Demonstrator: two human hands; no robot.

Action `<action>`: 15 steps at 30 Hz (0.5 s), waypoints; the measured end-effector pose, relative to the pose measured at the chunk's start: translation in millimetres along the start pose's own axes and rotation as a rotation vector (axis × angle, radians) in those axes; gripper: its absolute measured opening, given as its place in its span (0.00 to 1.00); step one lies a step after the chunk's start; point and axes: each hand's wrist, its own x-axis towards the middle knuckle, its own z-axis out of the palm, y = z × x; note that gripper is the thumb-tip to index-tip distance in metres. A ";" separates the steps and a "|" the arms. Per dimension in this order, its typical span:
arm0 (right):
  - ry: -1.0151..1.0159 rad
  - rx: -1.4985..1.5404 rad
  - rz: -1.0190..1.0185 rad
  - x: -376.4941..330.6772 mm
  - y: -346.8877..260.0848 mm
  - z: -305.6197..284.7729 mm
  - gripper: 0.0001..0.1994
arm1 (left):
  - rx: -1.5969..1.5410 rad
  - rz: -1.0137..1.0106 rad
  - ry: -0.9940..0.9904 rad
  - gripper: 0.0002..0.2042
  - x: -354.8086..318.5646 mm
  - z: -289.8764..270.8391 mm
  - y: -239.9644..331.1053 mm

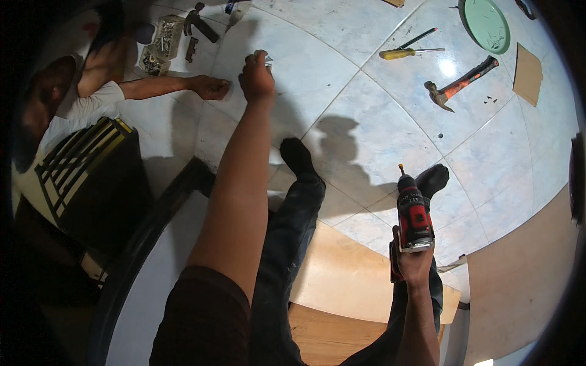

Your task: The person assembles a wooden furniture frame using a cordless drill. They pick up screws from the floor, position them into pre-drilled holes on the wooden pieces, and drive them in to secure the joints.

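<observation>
My right hand (415, 266) grips a red and black cordless drill (416, 216) by its handle. A short yellowish bit tip sticks out of the chuck and points away from me, over the tiled floor. My left arm reaches far forward, and my left hand (257, 78) is closed, with small silvery pieces (268, 60) showing at its fingers; they are too small to tell their kind. Just left of it, apart from my fingers, is the closed hand of another person (211, 88).
Beyond that person's arm sit a container of small metal fasteners (168, 35) and a dark hammer (201, 23). Farther right lie a pencil (417, 39), a yellow-handled screwdriver (400, 54), an orange claw hammer (462, 83), a green plate (488, 30) with nails, and cardboard (528, 74). Wooden boards (342, 268) lie near me.
</observation>
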 end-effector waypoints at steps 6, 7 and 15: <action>-0.047 0.054 0.105 0.4 8.7 1.4 0.20 | -0.124 0.141 0.050 0.11 7.8 4.2 -8.3; -0.036 0.056 0.090 0.0 10.3 2.1 0.20 | -0.165 0.152 0.063 0.11 7.6 10.3 -12.4; -0.008 0.097 0.124 1.2 26.7 -1.1 0.19 | -0.059 0.119 -0.036 0.08 -6.6 19.7 2.4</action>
